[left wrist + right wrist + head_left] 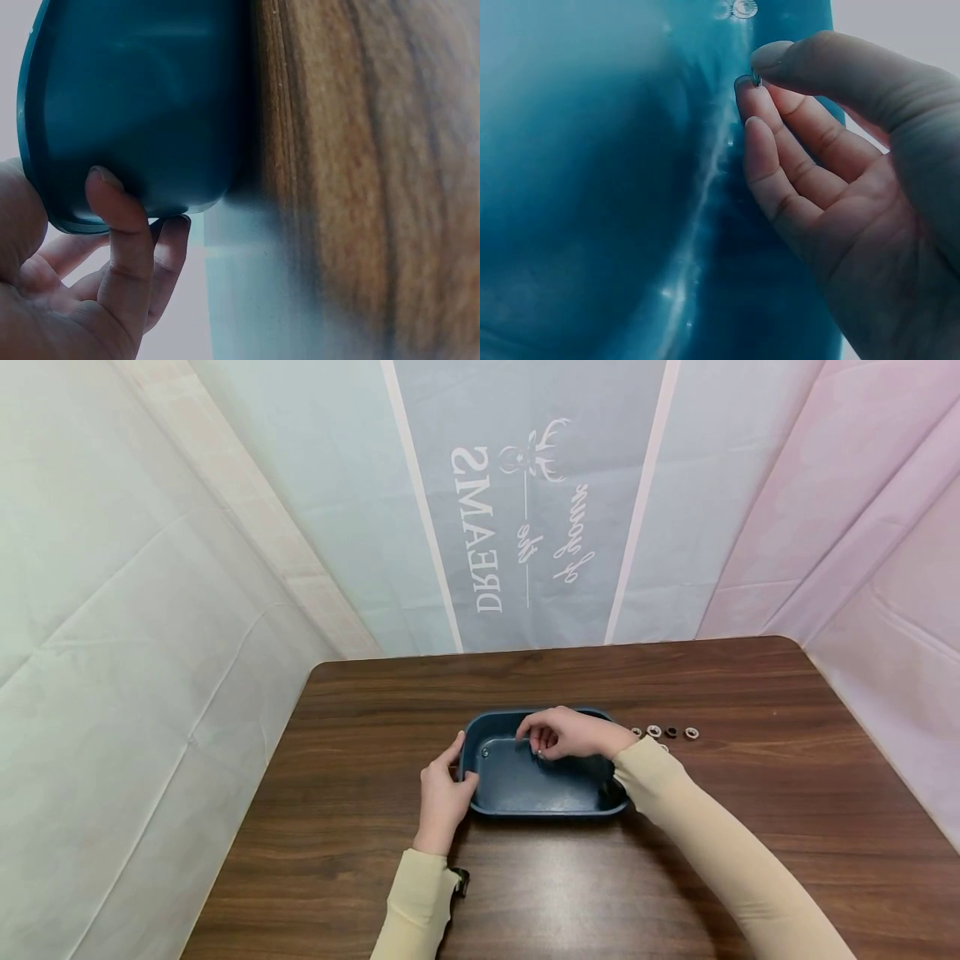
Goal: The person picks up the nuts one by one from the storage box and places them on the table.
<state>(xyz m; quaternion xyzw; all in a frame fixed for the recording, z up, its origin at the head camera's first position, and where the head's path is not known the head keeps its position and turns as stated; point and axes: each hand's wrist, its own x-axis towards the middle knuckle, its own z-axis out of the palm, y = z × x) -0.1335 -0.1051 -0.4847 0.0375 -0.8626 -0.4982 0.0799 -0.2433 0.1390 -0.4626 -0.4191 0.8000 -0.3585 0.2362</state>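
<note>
A dark blue plastic tray (540,797) sits on the wooden table. My left hand (444,785) grips its left end, also visible in the left wrist view against the tray wall (150,97). Over the inside of the tray, my right hand (566,732) pinches a tiny shiny piece (756,77) between thumb and fingertip; its exact kind cannot be made out. On the tray floor near the left end lies a small round metal piece (485,752), which the right wrist view shows as a ridged disc (744,8).
Several small rings, pale ones (654,731) and a dark one (671,732), lie on the table (750,693) right of the tray, partly behind my right forearm. A printed curtain (540,568) hangs along the table's far edge.
</note>
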